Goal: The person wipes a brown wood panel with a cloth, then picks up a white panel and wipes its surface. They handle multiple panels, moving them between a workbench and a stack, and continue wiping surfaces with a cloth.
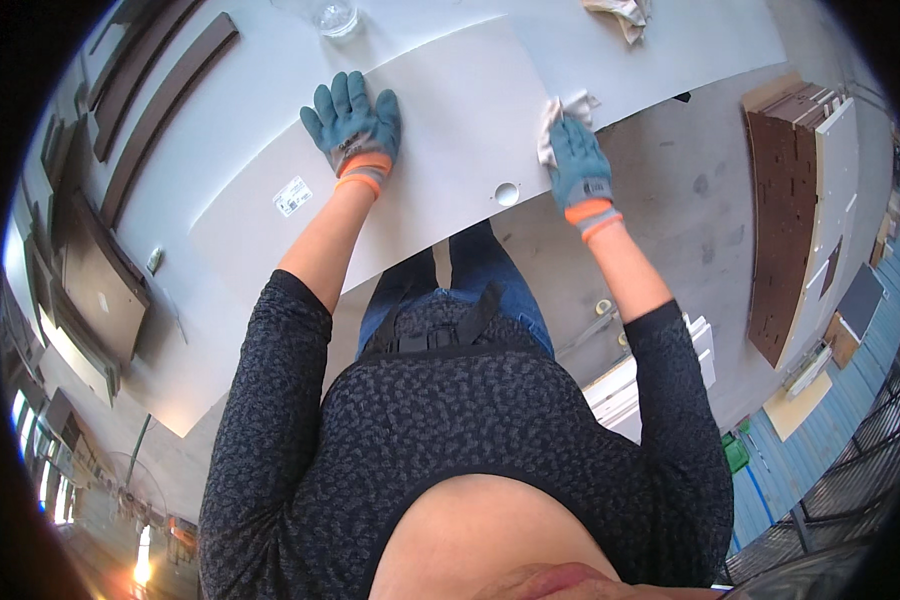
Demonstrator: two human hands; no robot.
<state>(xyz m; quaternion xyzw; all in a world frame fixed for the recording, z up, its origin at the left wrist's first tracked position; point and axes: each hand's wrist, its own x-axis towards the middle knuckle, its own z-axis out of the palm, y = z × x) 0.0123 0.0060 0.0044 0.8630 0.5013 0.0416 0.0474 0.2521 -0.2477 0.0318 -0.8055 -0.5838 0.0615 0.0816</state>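
Note:
A long pale panel [450,135] lies flat on a white work table [435,67]. It bears a printed label [292,196] on its left part and a round hole [506,194] close to its near edge. My left hand [356,124], in a teal-coated glove with an orange cuff, rests palm down near the panel's far edge, fingers spread. At the panel's right end, my right hand [581,161], gloved alike, presses on a crumpled white cloth [551,131]. Part of that cloth is hidden beneath the fingers.
Brown boards [169,120] and stacked panels [105,277] occupy the left side. A small bottle [155,259] lies on the table, with a clear container [336,19] and another cloth [624,15] at the far side. A tall stack of brown and white panels [784,225] stands on the right.

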